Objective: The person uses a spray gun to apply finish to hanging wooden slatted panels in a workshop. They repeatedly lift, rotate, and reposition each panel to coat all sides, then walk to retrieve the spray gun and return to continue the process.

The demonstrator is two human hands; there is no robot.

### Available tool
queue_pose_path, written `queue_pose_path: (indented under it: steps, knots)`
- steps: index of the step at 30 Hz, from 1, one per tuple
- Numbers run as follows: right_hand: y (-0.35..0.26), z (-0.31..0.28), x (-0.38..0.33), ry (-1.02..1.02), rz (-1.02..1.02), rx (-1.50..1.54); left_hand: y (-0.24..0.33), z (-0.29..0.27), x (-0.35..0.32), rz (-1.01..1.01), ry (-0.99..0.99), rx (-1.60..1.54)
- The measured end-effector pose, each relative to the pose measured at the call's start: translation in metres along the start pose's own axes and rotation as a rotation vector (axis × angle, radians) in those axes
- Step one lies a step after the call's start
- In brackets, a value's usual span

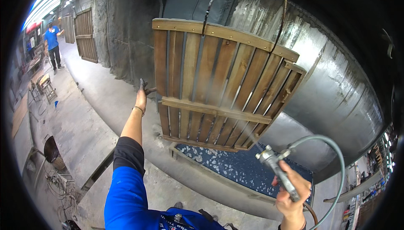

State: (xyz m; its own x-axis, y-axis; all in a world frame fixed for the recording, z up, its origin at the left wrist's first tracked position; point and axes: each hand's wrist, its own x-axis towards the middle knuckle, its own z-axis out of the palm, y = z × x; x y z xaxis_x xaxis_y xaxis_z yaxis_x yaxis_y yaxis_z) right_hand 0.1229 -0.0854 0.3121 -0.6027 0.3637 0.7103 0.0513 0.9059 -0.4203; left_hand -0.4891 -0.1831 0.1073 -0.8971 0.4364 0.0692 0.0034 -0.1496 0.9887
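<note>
A brown slatted wooden panel (206, 70) hangs tilted from two wire hooks (285, 15) in front of me. My right hand (292, 188) is wrapped round the handle of a metal spray gun (275, 169). A pale mist fans from its nozzle onto the slats near the lower crosspiece (214, 110). A grey-green hose (336, 150) loops from the gun. My left arm reaches forward, and my left hand (144, 92) is at the panel's left edge, fingers stretched and darkened. One finger or the thumb points to the edge; whether it touches I cannot tell.
Below the panel is a trough (235, 162) of dark liquid with pale flakes floating in it. A wet, shiny metal wall (336, 87) stands behind. Further left, a person (52, 42) in blue stands near another hanging slatted panel (85, 35). A basket (54, 152) and tangled hoses (61, 192) lie lower left.
</note>
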Motion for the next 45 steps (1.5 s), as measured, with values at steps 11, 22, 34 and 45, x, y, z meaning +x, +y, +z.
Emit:
queue_pose_path:
  steps: [11,22,34,45]
  knots:
    - [0.022,0.032,-0.016,-0.262,0.033,0.063,0.003,-0.014,-0.022,0.0,-0.068,0.047]
    - [0.091,0.027,-0.16,-0.088,0.525,0.042,-0.002,-0.016,-0.02,0.024,0.016,0.081]
    - [0.112,0.034,-0.231,-0.131,0.619,0.272,-0.007,-0.013,-0.075,0.051,0.026,0.029]
    - [0.146,0.039,-0.273,0.205,0.982,0.309,-0.035,-0.053,-0.114,-0.077,-0.107,-0.417]
